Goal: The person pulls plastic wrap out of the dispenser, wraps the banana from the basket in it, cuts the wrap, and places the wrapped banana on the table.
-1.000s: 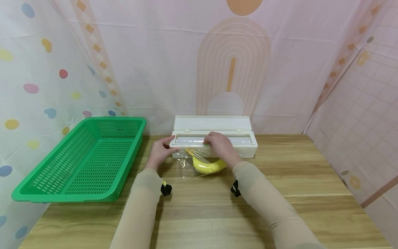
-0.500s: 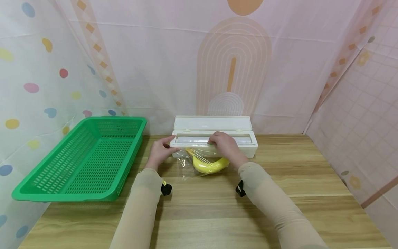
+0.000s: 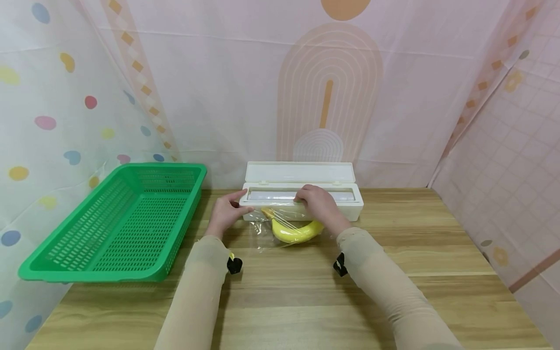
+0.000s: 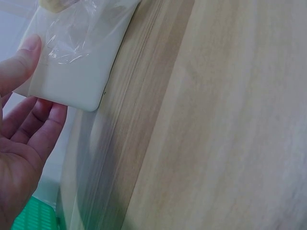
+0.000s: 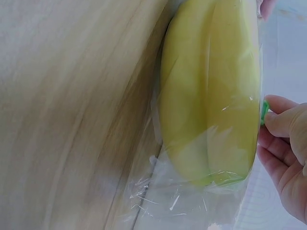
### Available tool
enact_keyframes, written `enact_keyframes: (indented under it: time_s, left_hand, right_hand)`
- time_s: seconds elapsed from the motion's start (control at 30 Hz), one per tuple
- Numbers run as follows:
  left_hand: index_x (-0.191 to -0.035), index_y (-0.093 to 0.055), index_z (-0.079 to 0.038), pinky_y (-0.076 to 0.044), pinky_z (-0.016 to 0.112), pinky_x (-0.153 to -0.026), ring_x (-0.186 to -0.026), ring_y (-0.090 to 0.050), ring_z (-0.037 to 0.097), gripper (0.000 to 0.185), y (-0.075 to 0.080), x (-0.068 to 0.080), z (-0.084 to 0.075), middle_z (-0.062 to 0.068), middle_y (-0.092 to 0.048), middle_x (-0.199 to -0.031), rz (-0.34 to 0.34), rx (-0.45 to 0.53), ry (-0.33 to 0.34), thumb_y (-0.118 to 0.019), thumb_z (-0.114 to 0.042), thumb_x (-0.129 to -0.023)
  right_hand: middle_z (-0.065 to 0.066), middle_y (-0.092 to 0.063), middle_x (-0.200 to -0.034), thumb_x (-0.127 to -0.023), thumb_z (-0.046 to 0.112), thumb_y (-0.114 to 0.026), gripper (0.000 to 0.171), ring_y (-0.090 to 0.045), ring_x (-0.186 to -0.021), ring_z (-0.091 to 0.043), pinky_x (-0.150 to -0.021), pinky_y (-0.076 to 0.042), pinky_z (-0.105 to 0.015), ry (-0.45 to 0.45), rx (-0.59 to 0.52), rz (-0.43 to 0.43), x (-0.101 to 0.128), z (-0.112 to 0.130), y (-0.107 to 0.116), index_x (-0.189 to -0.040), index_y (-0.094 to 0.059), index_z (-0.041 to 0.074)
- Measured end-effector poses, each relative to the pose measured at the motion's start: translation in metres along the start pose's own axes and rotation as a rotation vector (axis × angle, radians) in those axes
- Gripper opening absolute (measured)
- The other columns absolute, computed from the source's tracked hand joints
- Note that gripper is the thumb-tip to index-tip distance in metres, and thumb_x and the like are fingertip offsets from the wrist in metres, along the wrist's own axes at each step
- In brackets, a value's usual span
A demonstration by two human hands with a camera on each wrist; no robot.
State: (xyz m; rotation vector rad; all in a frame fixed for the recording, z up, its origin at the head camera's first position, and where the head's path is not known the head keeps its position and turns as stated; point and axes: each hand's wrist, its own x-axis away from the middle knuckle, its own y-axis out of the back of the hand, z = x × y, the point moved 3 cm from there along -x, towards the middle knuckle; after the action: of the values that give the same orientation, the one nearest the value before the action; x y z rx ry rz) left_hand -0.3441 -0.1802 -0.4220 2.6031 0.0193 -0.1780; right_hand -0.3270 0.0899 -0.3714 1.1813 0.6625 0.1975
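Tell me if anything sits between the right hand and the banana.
Only cling film. The right hand rests on the film dispenser, just above the banana, and the clear cling film is draped over the fruit. Nothing solid visible separates them.

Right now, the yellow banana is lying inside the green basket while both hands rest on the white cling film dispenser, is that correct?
Not quite: the banana lies on the wooden table under cling film, in front of the dispenser, not in the green basket. The head view shows it.
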Motion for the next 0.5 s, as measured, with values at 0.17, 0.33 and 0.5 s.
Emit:
enact_keyframes:
  time_s: [0.17,0.33,0.5]
  left_hand:
    - [-0.138,-0.060,-0.014,-0.047,0.027,-0.062,-0.084,-0.056,0.021,0.062,-0.0006,0.0002,-0.0002,0.017,-0.067,-0.116,0.002,0.006,0.003,-0.084,-0.021,-0.081]
    - [-0.138,-0.060,-0.014,-0.047,0.027,-0.063,-0.085,-0.056,0.021,0.062,-0.0013,0.0010,-0.0018,0.016,-0.067,-0.117,0.002,0.009,0.012,-0.084,-0.021,-0.081]
    - [-0.138,-0.059,-0.013,-0.047,0.027,-0.063,-0.084,-0.055,0.020,0.062,-0.0019,0.0018,-0.0035,0.017,-0.067,-0.116,0.002,0.006,0.009,-0.083,-0.020,-0.081]
  right_hand:
    - [-0.004,-0.070,-0.103,-0.090,-0.005,-0.064,0.019,-0.066,-0.099,-0.023,-0.088,-0.054,-0.036,0.000,0.005,0.001,0.0006,-0.0018,-0.0007,-0.095,-0.075,0.010]
    - [-0.004,-0.070,-0.103,-0.090,-0.005,-0.065,0.019,-0.066,-0.099,-0.024,-0.088,-0.054,-0.037,-0.003,0.008,0.001,0.0011,-0.0033,-0.0004,-0.095,-0.075,0.010]
    - [-0.004,-0.070,-0.104,-0.089,-0.006,-0.064,0.020,-0.066,-0.099,-0.024,-0.089,-0.053,-0.037,-0.007,0.005,0.007,0.0019,-0.0028,0.0015,-0.096,-0.075,0.010]
